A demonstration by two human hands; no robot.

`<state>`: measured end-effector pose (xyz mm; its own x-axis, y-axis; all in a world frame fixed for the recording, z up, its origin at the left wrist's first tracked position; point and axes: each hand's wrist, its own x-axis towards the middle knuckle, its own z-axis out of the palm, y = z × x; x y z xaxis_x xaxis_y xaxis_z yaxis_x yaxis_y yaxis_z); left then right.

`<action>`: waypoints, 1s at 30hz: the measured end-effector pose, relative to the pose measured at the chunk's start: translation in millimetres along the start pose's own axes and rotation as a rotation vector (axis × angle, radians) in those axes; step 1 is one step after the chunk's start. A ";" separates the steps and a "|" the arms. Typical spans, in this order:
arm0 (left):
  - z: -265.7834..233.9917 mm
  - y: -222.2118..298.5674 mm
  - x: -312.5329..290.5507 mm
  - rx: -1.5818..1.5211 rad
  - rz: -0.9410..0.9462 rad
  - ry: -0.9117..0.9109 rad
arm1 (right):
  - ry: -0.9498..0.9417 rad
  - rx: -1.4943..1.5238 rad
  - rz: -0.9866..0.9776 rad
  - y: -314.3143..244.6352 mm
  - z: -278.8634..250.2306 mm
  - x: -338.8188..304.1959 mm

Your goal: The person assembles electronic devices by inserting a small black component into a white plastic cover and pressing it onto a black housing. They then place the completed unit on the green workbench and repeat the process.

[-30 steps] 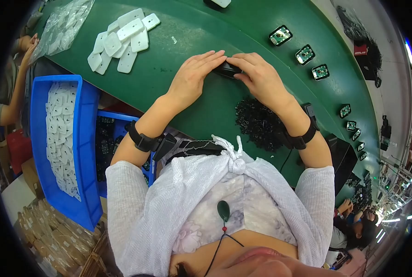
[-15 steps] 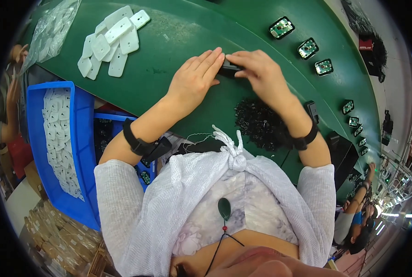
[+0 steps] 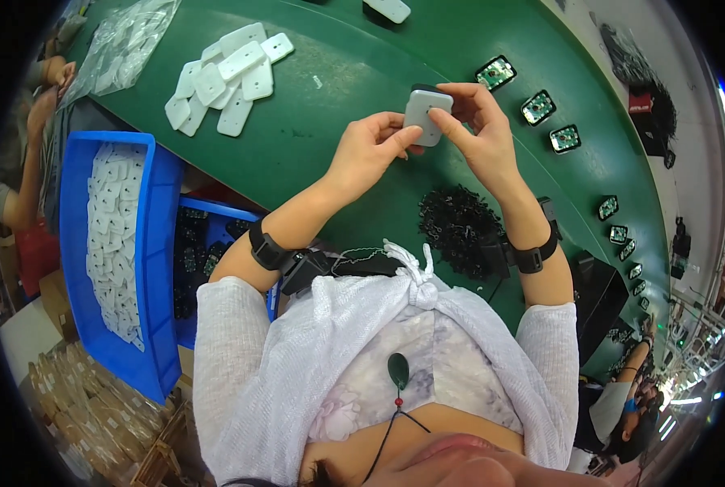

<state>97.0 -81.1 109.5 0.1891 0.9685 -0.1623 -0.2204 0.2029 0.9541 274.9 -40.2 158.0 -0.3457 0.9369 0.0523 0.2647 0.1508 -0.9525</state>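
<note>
A small rectangular case with a white cover and a black rim (image 3: 427, 115) is raised above the green table, its white face turned up. My left hand (image 3: 370, 150) pinches its lower left edge, thumb on the white face. On the other side my right hand (image 3: 482, 130) grips it too, thumb pressed onto the cover near a small dark hole and fingers behind the far edge. The fingertips beneath the case are hidden. Left of my hands lies a loose pile of white cover plates (image 3: 240, 61). A heap of small black parts (image 3: 457, 223) sits nearer my body.
Black housings with green circuit boards (image 3: 538, 107) line the table's right side. Another white-topped case (image 3: 389, 8) is at the far edge. A blue bin (image 3: 163, 268) of white plates stands left, beside a bin of black parts (image 3: 190, 252). Other people's hands (image 3: 58, 77) show far left.
The case has come up off the table, and its white cover now faces up where only black showed before. Both hands have changed their hold. The whole view has shifted slightly.
</note>
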 end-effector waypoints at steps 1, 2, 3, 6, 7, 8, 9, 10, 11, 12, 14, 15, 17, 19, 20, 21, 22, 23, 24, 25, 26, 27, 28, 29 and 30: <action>-0.2 0.3 1.4 0.001 0.017 -0.005 | 0.022 -0.018 -0.011 -0.6 2.5 2.3; -1.5 0.7 2.9 0.002 0.035 -0.009 | 0.016 -0.013 -0.016 -1.5 4.6 5.9; -4.3 0.6 5.0 0.005 0.037 0.000 | 0.028 -0.058 -0.046 -2.4 6.3 10.9; -12.4 2.2 13.6 -0.018 0.085 -0.002 | 0.022 -0.119 -0.086 -1.1 7.2 31.1; -19.5 6.0 16.4 0.106 0.117 0.048 | 0.014 -0.202 -0.096 -1.4 5.6 40.4; -28.3 8.9 20.1 0.229 0.149 0.094 | 0.009 -0.289 -0.106 -0.3 3.1 50.6; -42.2 10.9 24.7 0.504 0.296 0.236 | -0.009 -0.254 -0.093 6.1 -2.4 63.2; -60.6 17.2 30.1 0.860 0.491 0.365 | -0.009 -0.282 -0.087 8.4 -6.8 72.2; -81.6 20.3 37.8 1.167 0.720 0.498 | -0.008 -0.347 -0.083 11.4 -14.0 80.6; -102.2 29.7 40.1 1.360 0.645 0.547 | -0.008 -0.408 -0.078 16.0 -19.1 89.6; -140.3 36.6 41.0 1.621 0.587 0.732 | -0.043 -0.469 -0.088 22.9 -23.2 108.5; -153.7 39.5 40.6 1.687 0.541 0.776 | -0.080 -0.530 -0.097 26.3 -26.1 116.6; -165.0 43.5 38.7 1.762 0.481 0.767 | -0.149 -0.556 -0.077 28.5 -25.9 133.4; -175.4 40.1 42.9 1.878 0.443 0.751 | -0.248 -0.619 -0.050 37.9 -26.1 150.0; -178.7 38.7 45.5 1.872 0.451 0.738 | -0.238 -0.623 -0.039 39.4 -24.8 154.6; -179.7 37.5 46.2 1.867 0.450 0.717 | -0.249 -0.626 0.003 40.0 -23.7 157.7; -180.6 37.2 46.3 1.866 0.449 0.695 | -0.258 -0.625 0.043 41.3 -23.0 160.3; -179.9 37.3 47.6 1.857 0.457 0.687 | -0.209 -0.651 -0.083 49.8 -24.2 161.4; -180.1 37.2 49.0 1.856 0.466 0.672 | -0.197 -0.651 -0.072 54.1 -29.0 167.0; -180.9 37.9 49.5 1.858 0.486 0.656 | -0.249 -0.670 -0.071 58.4 -34.6 173.7; -180.7 38.9 51.7 1.856 0.512 0.637 | -0.294 -0.693 -0.065 62.2 -43.2 177.1; -180.0 41.5 53.2 1.852 0.531 0.616 | -0.212 -0.713 -0.437 80.4 -48.9 169.2; -179.0 44.8 53.7 1.866 0.557 0.633 | -0.196 -0.718 -0.422 74.4 -49.6 168.5; -174.9 46.2 55.4 1.873 0.585 0.648 | -0.211 -0.674 -0.188 60.0 -46.9 171.1; -174.4 47.3 55.9 1.864 0.600 0.622 | -0.223 -0.616 0.047 48.7 -44.9 171.7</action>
<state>-69.7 7.8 101.7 0.1091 0.8342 0.5405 0.9926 -0.0625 -0.1040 268.9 142.1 134.1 -0.4818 0.8691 -0.1119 0.7284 0.3262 -0.6025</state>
